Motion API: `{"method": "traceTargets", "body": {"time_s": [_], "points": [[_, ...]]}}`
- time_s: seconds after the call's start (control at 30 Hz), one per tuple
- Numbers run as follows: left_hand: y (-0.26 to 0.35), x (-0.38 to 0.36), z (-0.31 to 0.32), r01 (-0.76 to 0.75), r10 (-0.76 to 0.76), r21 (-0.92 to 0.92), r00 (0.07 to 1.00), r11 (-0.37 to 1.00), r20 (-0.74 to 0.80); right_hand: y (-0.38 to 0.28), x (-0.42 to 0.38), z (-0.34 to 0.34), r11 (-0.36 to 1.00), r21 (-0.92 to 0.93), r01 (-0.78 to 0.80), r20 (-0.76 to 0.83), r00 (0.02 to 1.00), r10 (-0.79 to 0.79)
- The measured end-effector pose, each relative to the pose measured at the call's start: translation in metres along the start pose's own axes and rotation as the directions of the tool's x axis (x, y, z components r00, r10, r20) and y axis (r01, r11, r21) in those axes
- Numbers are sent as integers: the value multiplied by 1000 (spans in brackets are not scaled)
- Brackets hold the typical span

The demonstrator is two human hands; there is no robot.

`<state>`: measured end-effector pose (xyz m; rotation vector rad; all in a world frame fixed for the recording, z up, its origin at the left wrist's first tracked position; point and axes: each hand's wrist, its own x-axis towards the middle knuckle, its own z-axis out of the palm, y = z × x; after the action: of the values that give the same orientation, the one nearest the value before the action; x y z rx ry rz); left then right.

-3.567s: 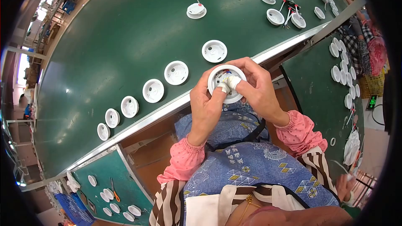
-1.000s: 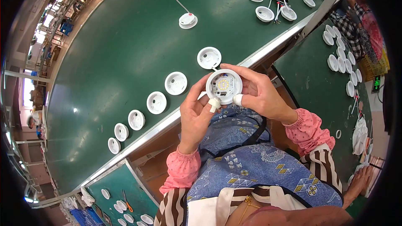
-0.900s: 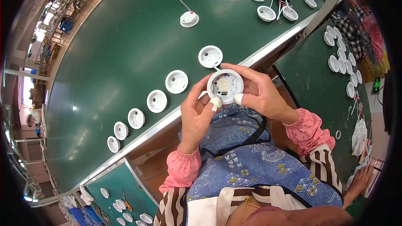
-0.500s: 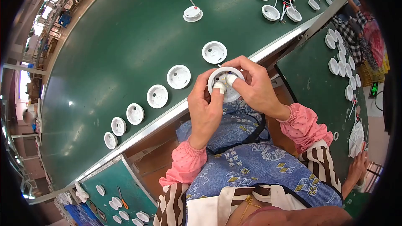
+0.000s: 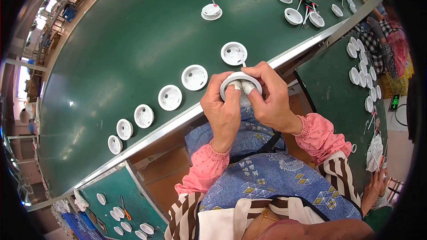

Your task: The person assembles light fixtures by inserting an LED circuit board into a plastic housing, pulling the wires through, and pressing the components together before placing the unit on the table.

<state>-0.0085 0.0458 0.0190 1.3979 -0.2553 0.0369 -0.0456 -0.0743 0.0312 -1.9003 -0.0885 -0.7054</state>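
Observation:
Both hands hold one round white housing (image 5: 241, 76) above the table's front edge. My left hand (image 5: 223, 111) grips its left rim, and my right hand (image 5: 271, 100) grips the right rim. Both thumbs, wrapped in white at the tips, press inside the dish. The thumbs hide most of its inside. A short white wire stands up behind the housing near my right fingers. Just beyond it lies an open white dish (image 5: 233, 54). More white dishes, such as this one (image 5: 194, 78), run in a row down to the left.
A capped white unit with a wire (image 5: 211, 12) stands farther back on the green table (image 5: 133, 49). Several units and dishes lie at the back right. Side boards hold more white parts, and orange-handled scissors (image 5: 126, 211) lie lower left. Other people's hands (image 5: 376, 186) show at right.
The housing in my hands has tipped, and both thumbs now lie side by side deeper in it. The view has shifted slightly.

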Motion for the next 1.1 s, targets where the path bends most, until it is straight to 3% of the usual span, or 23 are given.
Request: {"method": "traceTargets", "body": {"time_s": [0.13,0.23,0.33,0.5,0.6,0.7,0.8,0.9,1.1], "points": [[11,1,2,147,-145,-44,989,988,41,-5,-1,-2,977,-167,134,-24,990,-140],[8,5,5,187,-182,-82,982,979,57,-2,-1,-4,983,-169,74,-30,996,-80],[8,8,7,173,-169,-47,983,984,69,2,3,-3,995,8,-101,-27,995,101],[12,6,8,153,-152,5,983,988,102,4,23,-12,954,130,-268,81,962,260],[1,6,7,10,-20,86,993,996,118,8,28,-16,938,119,-325,142,941,308],[-1,4,9,9,-23,134,994,991,102,13,31,-18,931,119,-344,171,931,322],[-7,4,10,-88,70,163,991,983,111,17,31,-19,913,180,-366,210,921,328],[-1,0,7,-132,95,294,986,947,139,14,33,-22,891,236,-389,248,910,332],[-7,1,2,-206,168,278,973,938,156,13,32,-23,894,221,-389,294,901,319]]}}
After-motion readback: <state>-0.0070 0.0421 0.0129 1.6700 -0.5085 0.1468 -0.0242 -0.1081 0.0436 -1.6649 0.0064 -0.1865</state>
